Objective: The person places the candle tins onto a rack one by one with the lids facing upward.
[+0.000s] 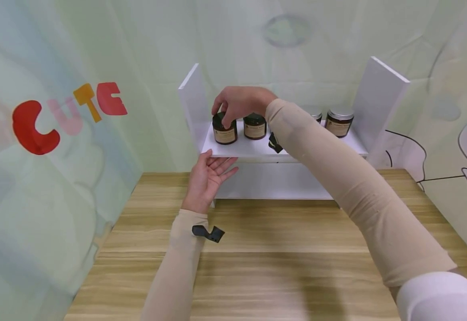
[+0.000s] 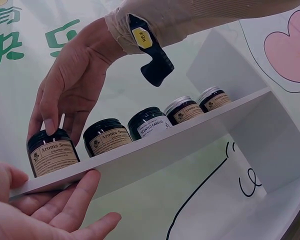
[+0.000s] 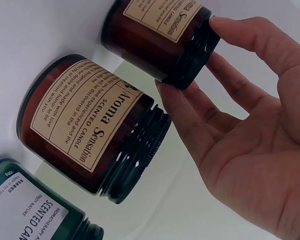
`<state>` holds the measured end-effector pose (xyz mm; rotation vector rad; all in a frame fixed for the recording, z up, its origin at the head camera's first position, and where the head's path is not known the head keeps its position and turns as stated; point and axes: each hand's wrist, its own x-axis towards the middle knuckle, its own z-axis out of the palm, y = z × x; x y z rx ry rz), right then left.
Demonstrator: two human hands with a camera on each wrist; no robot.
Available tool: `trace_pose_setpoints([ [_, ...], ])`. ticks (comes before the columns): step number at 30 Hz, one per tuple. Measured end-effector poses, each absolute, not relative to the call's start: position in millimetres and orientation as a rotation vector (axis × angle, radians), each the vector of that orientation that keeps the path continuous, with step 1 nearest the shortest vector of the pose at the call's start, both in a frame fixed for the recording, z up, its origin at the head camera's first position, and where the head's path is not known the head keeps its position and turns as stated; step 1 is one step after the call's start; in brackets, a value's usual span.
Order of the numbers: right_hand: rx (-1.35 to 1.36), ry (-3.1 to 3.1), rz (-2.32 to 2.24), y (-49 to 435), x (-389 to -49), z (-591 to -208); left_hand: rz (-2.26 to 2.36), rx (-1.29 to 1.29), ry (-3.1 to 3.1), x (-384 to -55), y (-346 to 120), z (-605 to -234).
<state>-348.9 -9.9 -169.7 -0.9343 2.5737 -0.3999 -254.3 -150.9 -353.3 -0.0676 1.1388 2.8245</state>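
Observation:
At the left end of the white shelf's upper board (image 1: 257,150), my right hand (image 1: 243,100) reaches down and pinches the dark lid of an amber candle jar (image 1: 225,136). The right wrist view shows the thumb and fingertips around that lid (image 3: 197,55). The jar stands upright on the board, its tan label facing out. My left hand (image 1: 207,178) is palm up at the board's front left edge. Its fingers are spread and relaxed just under the edge, with the thumb near the edge; nothing lies in the palm.
To the right along the board stand another black-lidded amber jar (image 2: 107,137), a green jar with a white label (image 2: 149,125) and two silver-lidded jars (image 2: 184,110). White side panels (image 1: 382,102) flank the board. The shelf stands on a wooden table (image 1: 277,249) before printed curtains.

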Motion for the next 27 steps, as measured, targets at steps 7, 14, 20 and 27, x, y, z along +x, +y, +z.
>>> trace_pose_setpoints([
  [7, -0.908, 2.571, -0.433, -9.8, -348.4, -170.1, 2.822, -0.060, 1.138, -254.5, -149.7, -354.0],
  [14, -0.928, 2.587, -0.450, -8.6, -351.0, -172.6, 2.824, -0.049, 1.142, -253.4, -147.7, -353.6],
  [20, -0.933, 2.596, -0.456, -7.4, -352.8, -173.5, 2.822, -0.041, 1.147, -253.0, -146.9, -353.3],
  [27, -0.950, 2.603, -0.472, -6.0, -354.3, -174.8, 2.827, -0.046, 1.140, -253.4, -145.7, -353.2],
])
